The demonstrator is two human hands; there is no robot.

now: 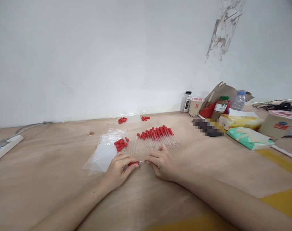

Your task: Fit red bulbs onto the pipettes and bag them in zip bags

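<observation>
My left hand (120, 168) pinches a red rubber bulb (133, 163) at the end of a clear glass dropper tube (142, 162). My right hand (161, 163) has its fingers closed on the tube's other end. Both hands rest low on the brown table (52, 179). Just beyond them lie several bare glass tubes (134, 146), a small heap of loose red bulbs (121, 144), and a row of finished droppers with red bulbs (158, 134).
Clear plastic bags (102, 152) lie left of the hands. More red bulbs (122, 120) sit near the wall. At the right stand a cup (195, 106), bottles (220, 107), tissue packs (248, 138) and a large tub (278, 123). A power strip (4, 146) lies far left.
</observation>
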